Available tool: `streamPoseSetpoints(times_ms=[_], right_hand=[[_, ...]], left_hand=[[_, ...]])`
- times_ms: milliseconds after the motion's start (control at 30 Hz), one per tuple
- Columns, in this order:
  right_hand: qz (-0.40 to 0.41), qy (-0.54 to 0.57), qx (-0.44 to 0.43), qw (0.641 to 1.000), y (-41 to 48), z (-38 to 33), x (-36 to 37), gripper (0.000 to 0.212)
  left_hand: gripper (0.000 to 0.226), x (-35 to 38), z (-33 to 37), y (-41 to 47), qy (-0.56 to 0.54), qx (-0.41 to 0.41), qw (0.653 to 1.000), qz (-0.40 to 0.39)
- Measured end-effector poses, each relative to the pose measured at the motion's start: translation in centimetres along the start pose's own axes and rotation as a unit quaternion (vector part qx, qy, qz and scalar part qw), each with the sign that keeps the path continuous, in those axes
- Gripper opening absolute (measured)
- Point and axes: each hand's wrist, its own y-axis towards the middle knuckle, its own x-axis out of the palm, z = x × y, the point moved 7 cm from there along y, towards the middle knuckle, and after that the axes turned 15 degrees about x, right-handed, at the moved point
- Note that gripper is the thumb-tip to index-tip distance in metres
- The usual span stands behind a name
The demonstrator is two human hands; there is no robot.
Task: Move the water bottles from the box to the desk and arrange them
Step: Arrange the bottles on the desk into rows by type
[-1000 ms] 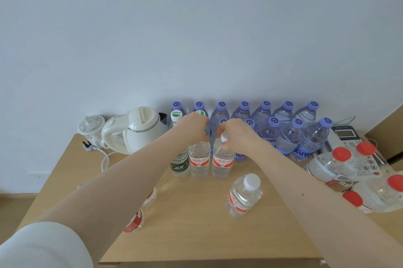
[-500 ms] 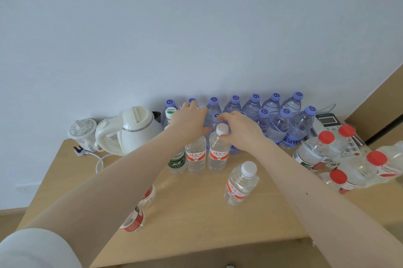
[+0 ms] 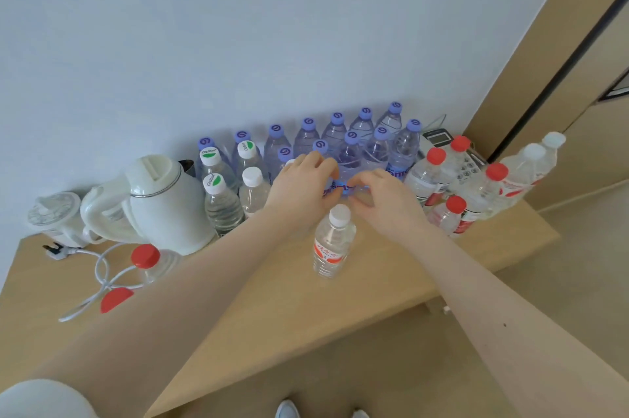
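The desk (image 3: pixel 374 274) stands against a pale wall, with bottles ranked along its back edge. A second ago both hands clasped the tops of two white-capped bottles (image 3: pixel 253 189). These now stand released beside the green-capped bottles (image 3: pixel 218 199). The left hand (image 3: pixel 303 186) and right hand (image 3: pixel 384 199) have shifted right and now flank a purple-capped bottle (image 3: pixel 349 159) in the front row. Their fingers curve toward its label, but whether either hand actually grasps it cannot be told. One white-capped bottle, the lone bottle (image 3: pixel 332 244), stands apart near the front and is probably next to be aligned. The box is out of view.
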Motion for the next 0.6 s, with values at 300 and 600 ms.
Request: streamPoseSetpoints(times_ms=[300, 600], right_hand=[[0.005, 0.001, -0.007, 1.000, -1.6, 5.7, -2.6, 0.029], [0.001, 0.005, -0.004, 1.000, -1.7, 8.4, -2.7, 0.027]], left_hand=[[0.049, 4.2, 3.4, -0.9, 0.021, -0.025, 0.978, -0.206], [0.030, 4.8, 4.1, 0.2, 0.005, -0.020, 0.973, -0.230]])
